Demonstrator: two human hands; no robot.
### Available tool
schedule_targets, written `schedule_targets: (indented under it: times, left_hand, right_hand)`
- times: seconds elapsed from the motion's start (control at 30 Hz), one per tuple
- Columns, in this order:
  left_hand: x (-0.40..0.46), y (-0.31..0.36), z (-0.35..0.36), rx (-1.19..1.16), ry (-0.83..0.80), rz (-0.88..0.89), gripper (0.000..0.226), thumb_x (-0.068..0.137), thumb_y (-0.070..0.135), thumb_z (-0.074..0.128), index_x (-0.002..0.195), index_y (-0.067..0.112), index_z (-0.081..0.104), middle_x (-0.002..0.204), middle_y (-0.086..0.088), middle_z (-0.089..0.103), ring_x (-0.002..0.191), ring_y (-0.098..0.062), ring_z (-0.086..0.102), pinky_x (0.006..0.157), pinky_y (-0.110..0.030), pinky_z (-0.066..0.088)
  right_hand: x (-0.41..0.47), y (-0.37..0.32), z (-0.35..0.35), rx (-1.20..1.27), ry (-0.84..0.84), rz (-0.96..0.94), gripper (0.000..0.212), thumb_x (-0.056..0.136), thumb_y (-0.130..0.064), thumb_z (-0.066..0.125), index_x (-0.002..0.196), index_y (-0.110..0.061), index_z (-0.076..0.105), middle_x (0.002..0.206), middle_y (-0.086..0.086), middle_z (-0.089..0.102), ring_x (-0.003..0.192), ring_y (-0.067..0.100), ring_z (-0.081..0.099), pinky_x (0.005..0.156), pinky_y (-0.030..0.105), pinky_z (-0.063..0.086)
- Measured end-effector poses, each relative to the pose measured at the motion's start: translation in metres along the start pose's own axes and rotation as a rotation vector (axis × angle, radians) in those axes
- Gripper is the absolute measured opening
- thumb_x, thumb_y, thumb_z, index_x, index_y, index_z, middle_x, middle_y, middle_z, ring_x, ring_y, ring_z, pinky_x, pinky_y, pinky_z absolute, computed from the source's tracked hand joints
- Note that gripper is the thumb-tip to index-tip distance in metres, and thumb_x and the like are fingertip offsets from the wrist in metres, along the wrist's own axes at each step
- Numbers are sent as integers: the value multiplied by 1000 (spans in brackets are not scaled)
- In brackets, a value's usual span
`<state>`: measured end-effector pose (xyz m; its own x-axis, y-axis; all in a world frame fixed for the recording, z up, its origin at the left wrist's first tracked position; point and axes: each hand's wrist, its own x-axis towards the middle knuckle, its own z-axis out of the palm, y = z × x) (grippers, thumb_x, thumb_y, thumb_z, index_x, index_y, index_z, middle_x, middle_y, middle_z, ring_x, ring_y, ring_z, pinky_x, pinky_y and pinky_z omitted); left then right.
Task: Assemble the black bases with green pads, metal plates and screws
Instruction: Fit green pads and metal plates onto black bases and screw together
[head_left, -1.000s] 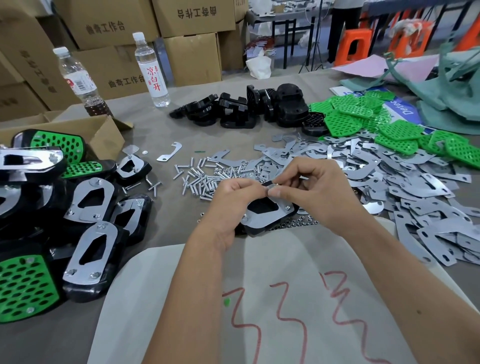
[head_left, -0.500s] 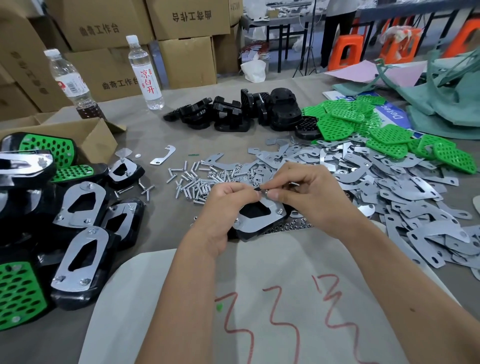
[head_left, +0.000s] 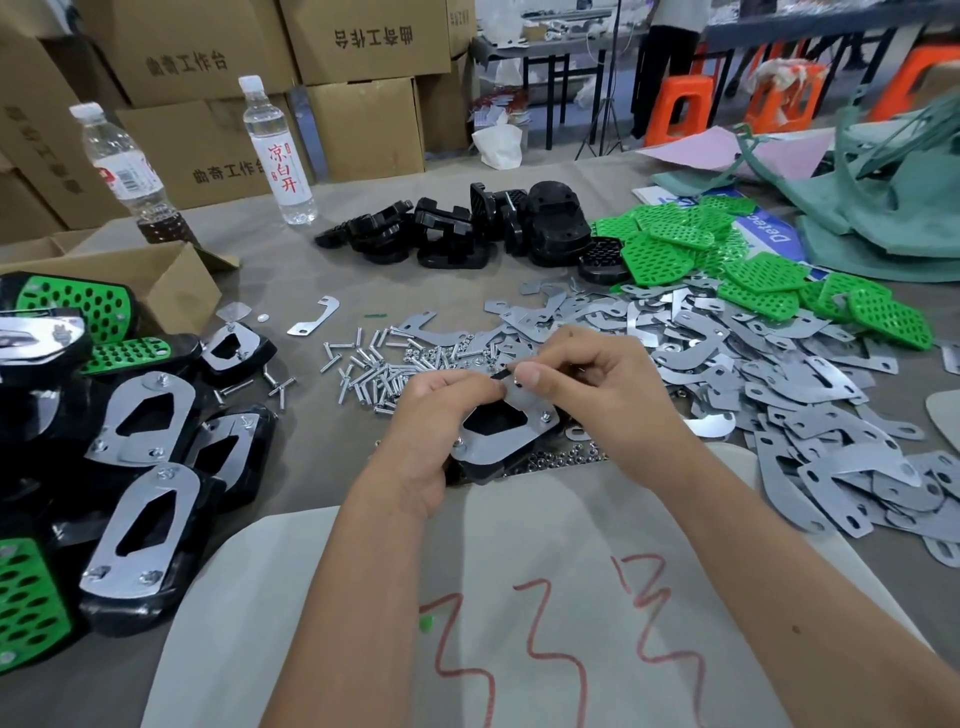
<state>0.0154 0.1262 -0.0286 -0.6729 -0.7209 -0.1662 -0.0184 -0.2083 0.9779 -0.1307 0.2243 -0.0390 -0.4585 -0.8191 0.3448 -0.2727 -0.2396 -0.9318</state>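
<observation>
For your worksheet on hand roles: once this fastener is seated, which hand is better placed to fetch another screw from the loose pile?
Probably the left hand: the screws lie just beyond it, while the right hand is nearer the metal plates.

A black plastic base (head_left: 485, 457) topped by a flat grey metal plate (head_left: 498, 441) is held tilted above the bench. Loose silver screws (head_left: 374, 371), grey plates (head_left: 779, 395), perforated green pads (head_left: 753, 260) and bare black bases (head_left: 467, 228) lie in heaps beyond.

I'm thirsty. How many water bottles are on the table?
2: a nearly empty bottle at far left, and a fuller bottle with red lettering to its right, before the boxes.
</observation>
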Motion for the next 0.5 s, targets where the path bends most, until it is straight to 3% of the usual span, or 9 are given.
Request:
schedule_targets:
  times: [0.1, 0.2, 0.27, 0.33, 0.4, 0.43, 0.5]
  left_hand:
    - [1, -1, -1, -24, 0, -11, 11, 78, 17, 71, 77, 6, 69, 77, -16, 63, 65, -26, 59, 58, -31, 45]
    - [3, -1, -2, -25, 11, -5, 11, 84, 12, 69, 75, 9, 71, 76, -15, 67, 63, -26, 61, 55, -28, 49]
    - [3, -2, -2, -20, 25, 12, 16, 85, 11, 69, 69, 12, 72, 72, -13, 68, 59, -24, 62, 53, -26, 49]
    - [3, -2, -1, -36, 30, 14, 16, 79, 14, 72, 63, 15, 72, 70, -10, 68, 58, -22, 63, 53, -26, 49]
    - [3, -2, 0, -74, 56, 7, 23, 80, 14, 73, 58, 19, 73, 66, -5, 68, 55, -19, 65, 50, -24, 51]
    - [3, -3, -1, -98, 65, 2, 26, 81, 13, 73, 56, 20, 73, 65, -4, 68, 54, -18, 65, 49, -23, 52]
    - [4, -2, -1, -103, 62, -5, 17, 75, 16, 74, 58, 19, 72, 66, -5, 69, 56, -19, 66, 49, -24, 52]
  right_hand:
    - [0, 1, 2, 34, 76, -6, 38, 87, -31, 76, 76, 4, 65, 82, 25, 59, 69, 24, 50, 66, 38, 39]
    - [-2, 1, 7, -28, 29, 12, 25, 91, -38, 70, 97, -15, 77, 90, 8, 63, 78, 14, 56, 73, 28, 43]
    - [-3, 1, 8, -73, -4, 2, 28, 93, -41, 67, 103, -20, 82, 101, -2, 65, 91, 7, 61, 82, 19, 44]
    - [-2, -1, 8, -8, 48, 18, 34, 93, -47, 66, 88, -18, 84, 97, 2, 66, 94, 8, 64, 85, 21, 45]
    - [-1, -2, 5, 63, 123, 21, 48, 90, -54, 64, 68, -14, 76, 92, 18, 62, 87, 16, 61, 83, 30, 44]
    - [-1, -2, 4, 77, 139, 18, 51, 91, -56, 63, 65, -12, 72, 93, 22, 61, 84, 17, 59, 82, 33, 43]
    - [-2, -3, 6, 31, 115, 13, 42, 93, -58, 59, 82, -21, 78, 98, 13, 67, 91, 11, 64, 85, 31, 48]
